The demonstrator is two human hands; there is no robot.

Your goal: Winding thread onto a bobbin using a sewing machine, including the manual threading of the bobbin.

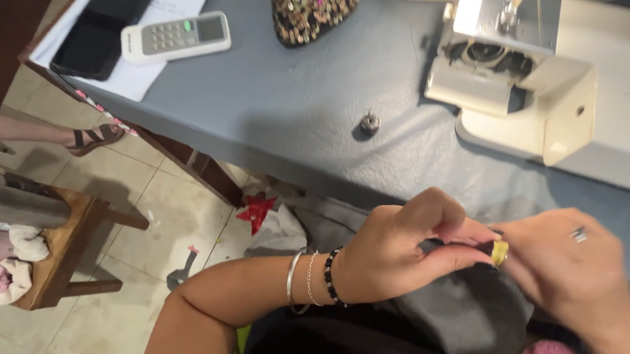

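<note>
A small yellow bobbin (499, 252) is being pinched between the fingertips of the left hand (390, 251) and the right hand (568, 265), above grey fabric (467, 310) in the lap, near the grey table (283, 102) where 1 metal bobbin (370, 123) is being left beside the sewing machine (533, 74).

We count one black phone (102, 27), one white remote (176, 36), one metal bobbin (370, 123), one sewing machine (547, 82), and one yellow spool (500, 252).

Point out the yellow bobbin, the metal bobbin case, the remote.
yellow bobbin (500, 252), head view, its visible rim
metal bobbin case (370, 123), head view, its top
remote (176, 36), head view, keypad middle
</note>
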